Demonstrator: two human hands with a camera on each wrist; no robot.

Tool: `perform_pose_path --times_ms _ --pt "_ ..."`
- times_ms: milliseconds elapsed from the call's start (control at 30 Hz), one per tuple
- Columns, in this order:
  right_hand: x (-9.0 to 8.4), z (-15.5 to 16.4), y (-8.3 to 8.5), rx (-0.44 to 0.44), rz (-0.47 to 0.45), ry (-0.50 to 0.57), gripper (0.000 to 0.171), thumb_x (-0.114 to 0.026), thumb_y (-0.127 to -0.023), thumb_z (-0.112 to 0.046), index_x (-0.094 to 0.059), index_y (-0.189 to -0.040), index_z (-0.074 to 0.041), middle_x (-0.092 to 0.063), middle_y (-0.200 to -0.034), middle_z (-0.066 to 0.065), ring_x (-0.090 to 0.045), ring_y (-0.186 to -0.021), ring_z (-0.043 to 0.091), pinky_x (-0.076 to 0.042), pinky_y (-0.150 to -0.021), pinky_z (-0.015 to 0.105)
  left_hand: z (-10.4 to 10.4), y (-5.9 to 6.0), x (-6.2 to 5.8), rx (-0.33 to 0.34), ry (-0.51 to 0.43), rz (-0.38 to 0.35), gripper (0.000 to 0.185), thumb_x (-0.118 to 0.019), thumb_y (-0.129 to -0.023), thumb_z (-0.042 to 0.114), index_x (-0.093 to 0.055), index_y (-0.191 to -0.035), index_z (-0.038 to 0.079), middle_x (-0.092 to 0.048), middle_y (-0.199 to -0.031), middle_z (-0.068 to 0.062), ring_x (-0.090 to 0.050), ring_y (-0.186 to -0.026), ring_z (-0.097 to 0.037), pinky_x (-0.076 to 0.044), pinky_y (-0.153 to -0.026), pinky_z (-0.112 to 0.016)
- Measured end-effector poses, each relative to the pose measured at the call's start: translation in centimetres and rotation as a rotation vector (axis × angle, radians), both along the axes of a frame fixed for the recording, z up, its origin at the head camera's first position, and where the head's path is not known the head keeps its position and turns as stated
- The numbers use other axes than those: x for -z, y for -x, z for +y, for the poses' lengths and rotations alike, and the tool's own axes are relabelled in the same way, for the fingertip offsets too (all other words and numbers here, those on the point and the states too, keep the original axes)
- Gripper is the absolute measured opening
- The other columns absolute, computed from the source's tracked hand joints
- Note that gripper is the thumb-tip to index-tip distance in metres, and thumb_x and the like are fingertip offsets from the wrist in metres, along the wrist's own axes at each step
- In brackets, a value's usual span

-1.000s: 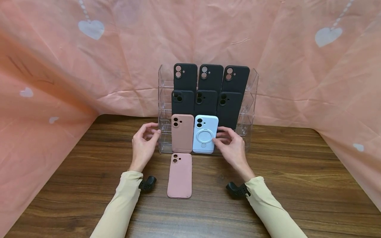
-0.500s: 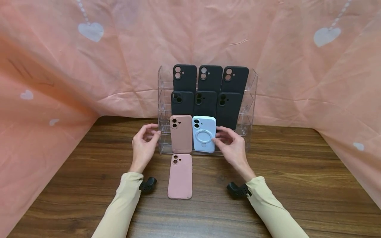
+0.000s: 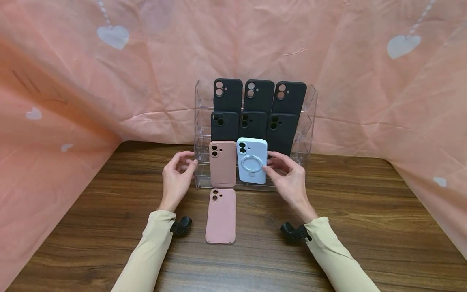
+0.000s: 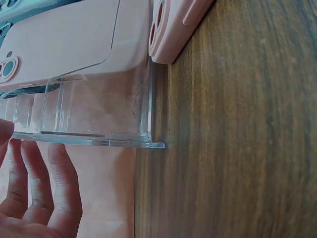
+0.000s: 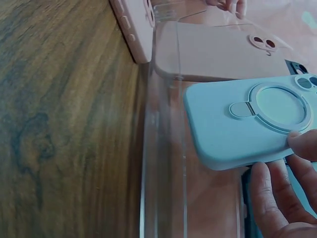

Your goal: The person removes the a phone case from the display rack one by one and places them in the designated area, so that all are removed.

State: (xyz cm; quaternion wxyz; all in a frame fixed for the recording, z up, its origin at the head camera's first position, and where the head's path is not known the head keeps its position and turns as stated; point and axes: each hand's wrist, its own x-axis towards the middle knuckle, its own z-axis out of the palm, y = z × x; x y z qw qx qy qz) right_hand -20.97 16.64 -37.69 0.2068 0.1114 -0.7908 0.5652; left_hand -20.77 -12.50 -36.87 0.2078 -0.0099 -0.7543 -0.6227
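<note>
My right hand [image 3: 290, 178] pinches a light blue phone case [image 3: 251, 175] by its right edge, with the thumb on the back of the case. The case has a ring holder and tilts slightly; in the right wrist view its lower end is raised behind the front lip of the clear acrylic display stand [image 5: 163, 198]. To its left, a pink phone case [image 3: 223, 170] stands in the same bottom tier. My left hand [image 3: 176, 178] holds the stand's left side panel between thumb and fingers. On the table before the stand lies another pink phone case [image 3: 220, 217].
Black phone cases [image 3: 228, 95] fill two upper rows of the stand, several in all. A brown wooden table [image 3: 255, 263] lies beneath everything. Pink cloth [image 3: 153, 81] with white hearts hangs behind and at both sides.
The light blue case first shifted left against the pink one, then rose and moved slightly right with my right hand. My left hand stays on the stand's side.
</note>
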Motion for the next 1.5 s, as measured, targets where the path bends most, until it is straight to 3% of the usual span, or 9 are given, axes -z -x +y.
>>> perform_pose_path --times_ms 233,500,767,1067,1267,1500 --pt "-0.9 0.4 -0.4 -0.014 0.012 -0.014 0.044 -0.077 -0.089 -0.002 -0.068 -0.130 -0.012 -0.074 -0.107 0.015 -0.067 -0.090 0.000 -0.059 -0.082 0.013 0.0 -0.1 -0.2 -0.007 0.014 -0.004 0.023 -0.068 -0.094 0.002 -0.070 -0.117 0.000 -0.067 -0.093 -0.018 -0.070 -0.079 -0.034 -0.064 -0.060 -0.031" --pt "-1.2 1.1 -0.8 -0.031 0.011 0.007 0.048 -0.078 -0.087 0.000 -0.067 -0.133 -0.013 -0.073 -0.104 0.020 -0.068 -0.087 0.001 -0.059 -0.083 0.013 0.0 -0.1 -0.2 0.000 0.010 -0.008 0.023 -0.068 -0.095 0.001 -0.069 -0.118 -0.001 -0.067 -0.093 -0.019 -0.069 -0.081 -0.037 -0.063 -0.060 -0.029" --pt "-1.6 1.8 -1.3 -0.045 -0.010 0.003 0.052 -0.078 -0.087 0.001 -0.066 -0.135 -0.014 -0.072 -0.102 0.022 -0.069 -0.085 0.002 -0.060 -0.083 0.015 0.0 -0.2 -0.3 -0.002 0.019 -0.013 0.024 -0.068 -0.094 0.002 -0.070 -0.118 -0.001 -0.067 -0.094 -0.020 -0.066 -0.071 -0.010 -0.065 -0.064 -0.041" --pt "-1.5 2.5 -2.1 -0.050 -0.077 0.003 0.054 -0.078 -0.085 0.004 -0.065 -0.135 -0.010 -0.074 -0.102 0.020 -0.071 -0.081 0.002 -0.061 -0.077 0.017 0.0 -0.3 -0.4 -0.002 0.004 -0.013 0.023 -0.068 -0.094 0.000 -0.070 -0.117 -0.001 -0.067 -0.093 -0.020 -0.066 -0.071 -0.009 -0.062 -0.060 -0.027" --pt "-1.2 2.9 -2.7 -0.075 -0.129 0.026 0.054 -0.079 -0.084 0.003 -0.064 -0.135 -0.009 -0.075 -0.098 0.008 -0.073 -0.082 0.006 -0.064 -0.076 0.022 0.0 -0.4 -0.3 -0.010 0.007 -0.009 0.022 -0.068 -0.095 0.002 -0.070 -0.117 0.001 -0.067 -0.094 -0.019 -0.066 -0.070 -0.004 -0.061 -0.060 -0.021" --pt "-0.9 2.9 -3.6 -0.138 -0.194 0.076 0.055 -0.078 -0.085 0.005 -0.062 -0.136 -0.008 -0.076 -0.097 0.003 -0.075 -0.083 0.010 -0.066 -0.072 0.043 0.1 -0.3 -0.2 -0.013 0.016 -0.003 0.022 -0.068 -0.095 0.002 -0.070 -0.117 0.001 -0.067 -0.094 -0.019 -0.071 -0.079 -0.030 -0.062 -0.060 -0.025"
